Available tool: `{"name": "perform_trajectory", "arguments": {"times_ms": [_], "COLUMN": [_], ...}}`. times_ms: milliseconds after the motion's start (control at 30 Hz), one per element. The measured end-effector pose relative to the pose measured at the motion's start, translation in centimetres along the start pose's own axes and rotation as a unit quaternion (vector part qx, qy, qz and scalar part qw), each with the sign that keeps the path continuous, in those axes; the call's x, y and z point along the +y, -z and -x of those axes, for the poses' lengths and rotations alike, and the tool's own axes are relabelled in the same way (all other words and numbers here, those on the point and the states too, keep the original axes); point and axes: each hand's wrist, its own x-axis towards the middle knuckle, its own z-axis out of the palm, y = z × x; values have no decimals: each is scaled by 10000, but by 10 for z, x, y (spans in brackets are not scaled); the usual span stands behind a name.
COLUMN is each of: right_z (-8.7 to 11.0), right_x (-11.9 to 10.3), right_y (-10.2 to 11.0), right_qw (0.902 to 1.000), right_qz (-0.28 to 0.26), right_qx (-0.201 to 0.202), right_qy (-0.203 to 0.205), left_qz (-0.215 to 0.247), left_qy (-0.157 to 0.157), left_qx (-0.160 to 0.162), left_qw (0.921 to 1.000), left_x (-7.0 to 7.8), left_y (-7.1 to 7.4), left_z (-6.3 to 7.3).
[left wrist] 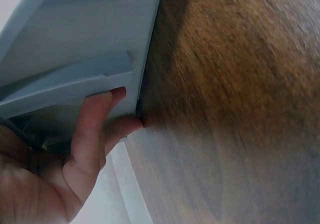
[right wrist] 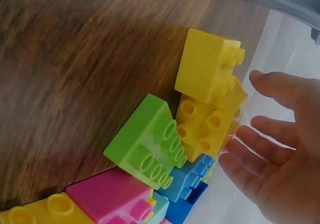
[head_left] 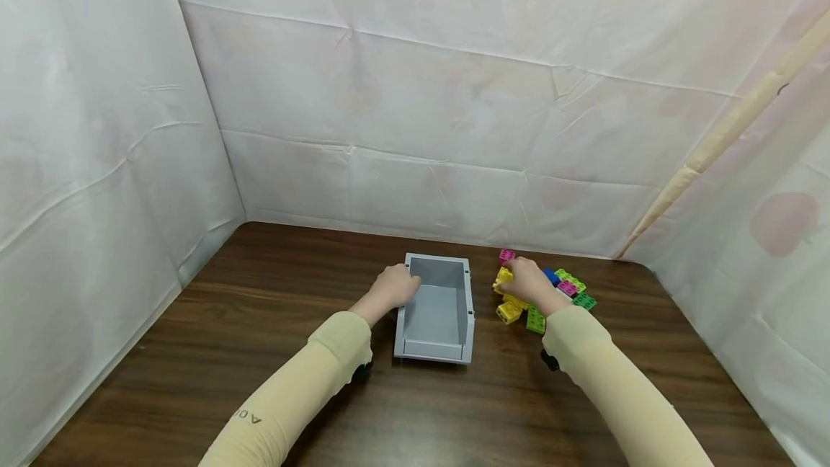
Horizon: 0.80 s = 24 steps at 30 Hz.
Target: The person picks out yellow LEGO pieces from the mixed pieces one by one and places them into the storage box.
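A grey open-topped plastic bin [head_left: 433,312] stands on the table. My left hand [head_left: 393,285] grips its left side wall; in the left wrist view its fingers [left wrist: 86,134] curl at a ledge on the bin's outside. To the right, my right hand [head_left: 528,284] hovers at a pile of toy building bricks. Fingers spread, it holds nothing in the right wrist view. Nearest to it are a yellow brick [right wrist: 202,66] and another yellow brick [right wrist: 200,121] beside it. A light green brick [right wrist: 145,141], a pink brick [right wrist: 110,194] and blue ones lie close by.
The dark wood-grain table [head_left: 272,294] meets a pale cloth wall [head_left: 389,193] behind the bin. Cloth also hangs at both sides. A separate pink brick [head_left: 506,256] lies at the pile's far edge, and a dark green brick [head_left: 585,300] at its right.
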Motion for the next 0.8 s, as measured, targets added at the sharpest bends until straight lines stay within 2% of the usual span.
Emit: {"name": "perform_trajectory", "arguments": {"times_ms": [167, 500, 800], "right_z": [-5, -8, -9], "right_x": [-1, -3, -5], "right_y": [-4, -10, -8], "right_qw": [9995, 9996, 9995], "right_qz": [312, -81, -36], "right_qx": [-17, -96, -37], "right_qy": [87, -241, -317], "left_qz": [25, -5, -45], "left_qy": [60, 19, -11], "left_qx": [-14, 43, 68], "left_qw": [10000, 10000, 10000], "left_x": [1, 0, 1], "left_y": [0, -2, -1], "left_z": [0, 3, 1]}}
